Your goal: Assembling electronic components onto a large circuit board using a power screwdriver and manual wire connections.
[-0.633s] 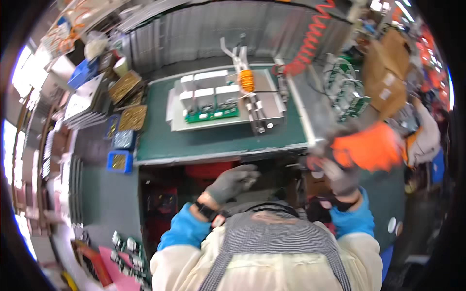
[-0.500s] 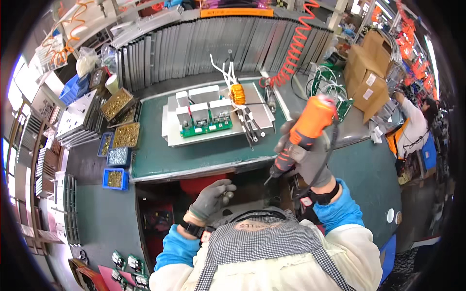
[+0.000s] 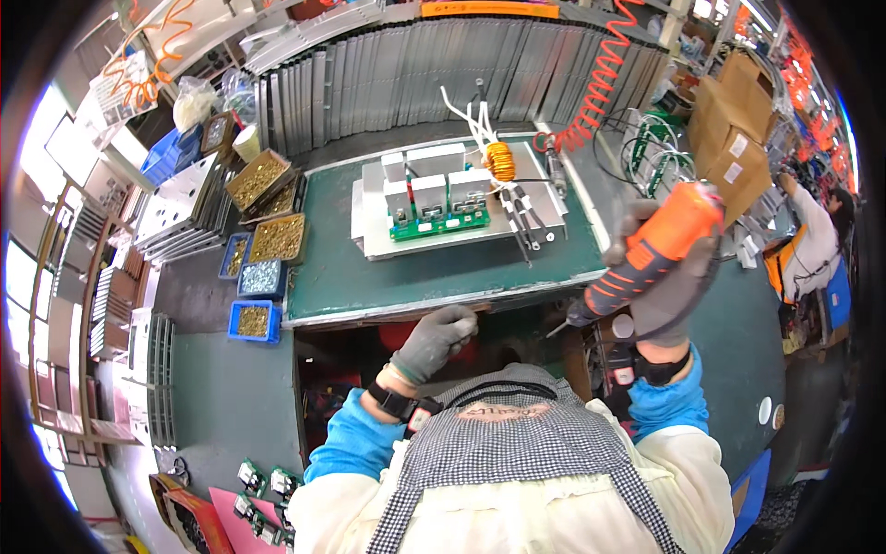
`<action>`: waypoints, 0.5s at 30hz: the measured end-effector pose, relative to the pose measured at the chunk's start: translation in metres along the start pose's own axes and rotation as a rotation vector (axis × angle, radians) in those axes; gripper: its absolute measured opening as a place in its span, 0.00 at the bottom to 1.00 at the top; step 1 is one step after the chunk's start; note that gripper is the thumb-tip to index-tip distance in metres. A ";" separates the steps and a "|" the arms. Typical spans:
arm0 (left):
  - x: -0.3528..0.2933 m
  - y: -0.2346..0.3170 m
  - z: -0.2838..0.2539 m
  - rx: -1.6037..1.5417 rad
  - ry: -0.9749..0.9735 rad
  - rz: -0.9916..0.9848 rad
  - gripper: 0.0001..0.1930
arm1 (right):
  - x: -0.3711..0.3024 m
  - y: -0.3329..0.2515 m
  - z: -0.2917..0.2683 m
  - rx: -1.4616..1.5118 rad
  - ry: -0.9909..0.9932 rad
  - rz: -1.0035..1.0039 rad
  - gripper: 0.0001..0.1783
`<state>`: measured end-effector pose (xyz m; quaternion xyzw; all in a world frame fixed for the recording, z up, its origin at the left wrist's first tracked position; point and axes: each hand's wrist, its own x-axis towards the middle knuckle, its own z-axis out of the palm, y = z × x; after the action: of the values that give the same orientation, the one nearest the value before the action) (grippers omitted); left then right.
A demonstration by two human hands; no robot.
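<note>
My right hand point(image 3: 669, 300), in a grey glove, is wrapped round an orange and black electric screwdriver point(image 3: 637, 268). Its thin bit slants down and left, past the bench's front edge, touching nothing. My left hand point(image 3: 432, 345), also gloved, is closed with fingers curled in front of the bench edge; whatever it may hold is hidden. Beyond both hands, a metal plate point(image 3: 380, 247) lies on the green mat. It carries a green circuit board point(image 3: 439, 227) with pale blocks, an orange-wound coil point(image 3: 499, 162) and several black and white cables point(image 3: 526, 222).
Several screw bins, among them a blue bin point(image 3: 274, 325), stand left of the mat. Upright metal panels point(image 3: 388, 88) line the back. A red coiled hose point(image 3: 595, 97) hangs at the right rear. Cardboard boxes point(image 3: 732, 138) and a co-worker point(image 3: 805, 226) are farther right.
My right hand has shifted right with the screwdriver. My left hand has risen slightly, its fingers curled tighter. The whole scene sits farther right in the picture as my head has turned.
</note>
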<state>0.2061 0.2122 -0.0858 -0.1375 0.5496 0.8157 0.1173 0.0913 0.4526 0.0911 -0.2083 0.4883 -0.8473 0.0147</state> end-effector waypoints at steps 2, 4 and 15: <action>0.010 0.009 0.009 0.019 0.018 0.039 0.06 | 0.004 -0.004 -0.014 0.116 0.012 0.040 0.41; 0.024 0.013 0.016 0.159 0.051 0.168 0.06 | 0.014 -0.009 -0.024 0.175 0.020 0.068 0.40; 0.081 0.069 0.082 0.593 0.142 0.417 0.07 | 0.094 -0.001 -0.071 0.500 -0.452 -0.151 0.43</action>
<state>0.0984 0.2664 -0.0253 -0.0389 0.7852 0.6156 -0.0554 -0.0203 0.4899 0.0926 -0.4162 0.2332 -0.8719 0.1103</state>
